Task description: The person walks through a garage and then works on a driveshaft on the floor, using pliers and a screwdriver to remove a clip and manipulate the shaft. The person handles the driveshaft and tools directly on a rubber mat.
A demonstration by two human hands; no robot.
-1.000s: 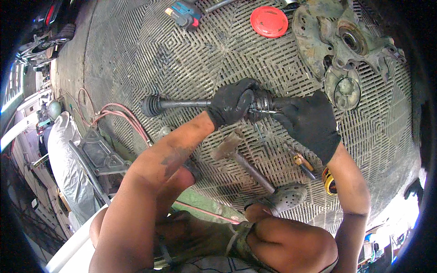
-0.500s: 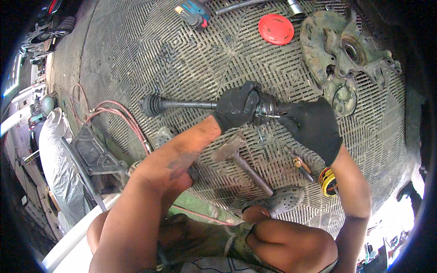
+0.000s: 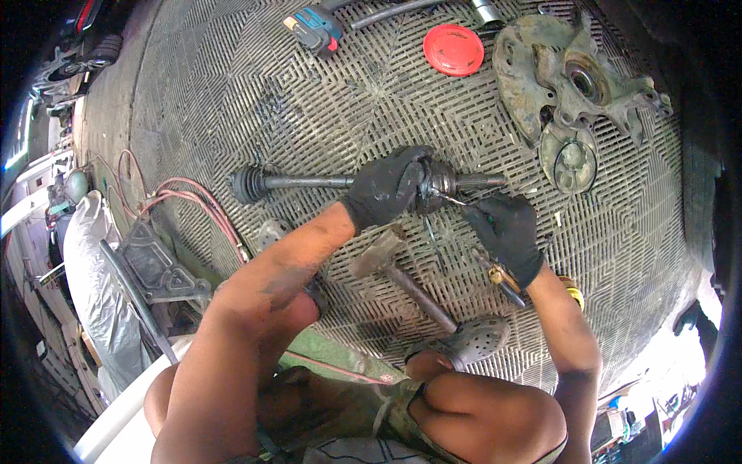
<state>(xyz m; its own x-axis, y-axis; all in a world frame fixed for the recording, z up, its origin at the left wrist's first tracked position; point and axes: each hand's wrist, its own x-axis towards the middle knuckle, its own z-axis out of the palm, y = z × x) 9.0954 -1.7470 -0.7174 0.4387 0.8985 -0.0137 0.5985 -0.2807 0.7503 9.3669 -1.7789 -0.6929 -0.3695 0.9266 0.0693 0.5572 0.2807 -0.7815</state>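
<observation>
With your left hand (image 3: pixel 388 188), fingers clamped on the axle shaft (image 3: pixel 311 182), brace the joint (image 3: pixel 441 175); with your right hand (image 3: pixel 506 230), fingers pinching the thin metal piece (image 3: pixel 450 199), apply even, controlled force.

A red disc (image 3: pixel 454 51) (smudged) lies on the slatted floor (image 3: pixel 332 100).

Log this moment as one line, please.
left hand: gripping drive shaft at joint | right hand: holding slim metal tool by joint | on grid floor: hammer, red disc
</observation>
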